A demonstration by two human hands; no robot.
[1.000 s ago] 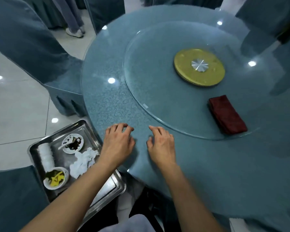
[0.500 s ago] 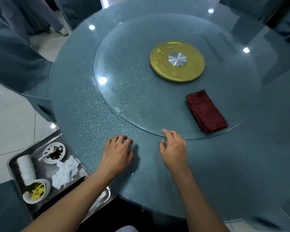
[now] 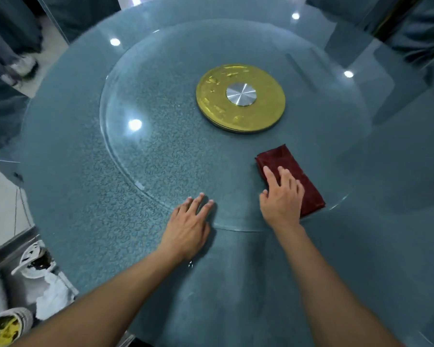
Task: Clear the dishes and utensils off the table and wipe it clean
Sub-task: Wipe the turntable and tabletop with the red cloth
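Reaching out from the near edge of the round blue table (image 3: 90,221), two bare forearms stretch toward the glass turntable (image 3: 140,136) set on it. No label, brand or writing can be read on anything in sight.

Taking that glass turntable as the marker: the left hand (image 3: 188,221) lies flat at its near rim, palm down, fingers straight and slightly spread, the fingertips just over the glass edge. It holds nothing.

The right hand (image 3: 282,196) sits a little further in, on the near right part of the turntable. Its fingers are extended and loosely fanned, pressing down on the near half of a folded dark red cloth (image 3: 296,169). The hand covers the cloth's left side and does not curl round it; the thumb rests on the glass beside the cloth. The cloth lies flat, one corner reaching the turntable's rim.

Off the table, down to the near left of the turntable, a metal tray (image 3: 10,244) carries a small white dish (image 3: 33,261) with dark scraps, crumpled white napkins (image 3: 53,294) and a bowl (image 3: 8,326) with yellow leftovers, all blurred.

Further off, at the turntable's middle, sits a gold disc (image 3: 211,96) with a silver hub (image 3: 241,94). Beyond the table's far edge stand blue-covered chairs (image 3: 416,33).
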